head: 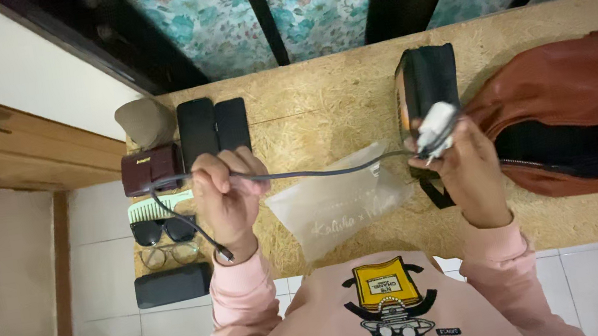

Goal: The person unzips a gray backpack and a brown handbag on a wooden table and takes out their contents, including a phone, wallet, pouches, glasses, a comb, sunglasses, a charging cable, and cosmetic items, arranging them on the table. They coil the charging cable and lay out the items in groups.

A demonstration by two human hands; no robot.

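My left hand (229, 197) is closed around a grey charging cable (315, 172) that stretches across to my right hand (467, 168). The cable's free end with its plug (224, 255) hangs down past my left wrist. My right hand grips a white charger block (436, 128) at the cable's other end. Below the cable a frosted translucent pouch (339, 205) lies flat on the chipboard table (321, 102). Both hands are raised above the table.
A brown leather bag (576, 86) lies open at the right, a small black case (427, 80) beside it. Along the left edge sit two black phones (213, 125), a maroon wallet (149, 168), a green comb (153, 208), sunglasses (162, 230), clear glasses (169, 255) and a dark case (173, 285).
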